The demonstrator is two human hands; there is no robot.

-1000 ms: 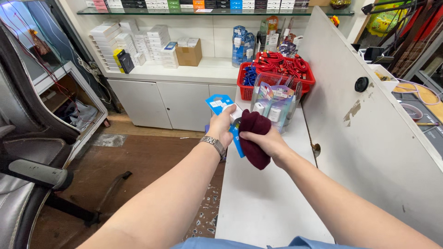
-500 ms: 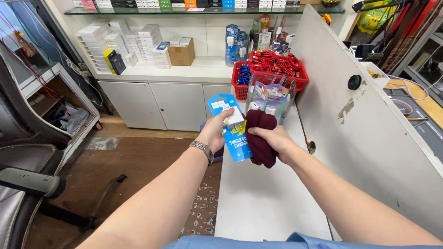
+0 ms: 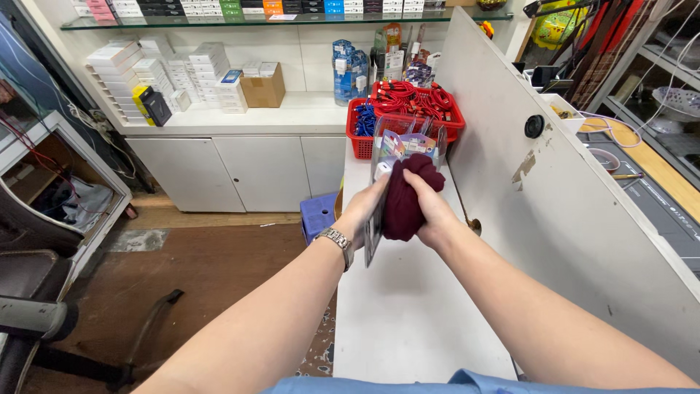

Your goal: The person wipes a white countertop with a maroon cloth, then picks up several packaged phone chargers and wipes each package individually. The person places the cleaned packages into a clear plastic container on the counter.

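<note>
My left hand [image 3: 362,211], with a metal watch on the wrist, grips a flat retail package [image 3: 375,219] that is turned edge-on toward the camera. My right hand [image 3: 432,210] is closed on a dark maroon cloth [image 3: 405,195] and presses it against the package's face. Both hands are held above the white counter [image 3: 408,321], just in front of a clear plastic bin [image 3: 408,138] of packaged items.
A red basket [image 3: 361,138] of red and blue cables stands at the counter's far end. A white partition panel [image 3: 554,197] runs along the right. White cabinets and a shelf with small boxes [image 3: 168,80] lie ahead; a blue stool [image 3: 317,215] and an office chair [image 3: 29,306] stand on the floor.
The package has turned from showing its blue face to edge-on. The hands have stayed above the counter, with the cloth still pressed on the package.
</note>
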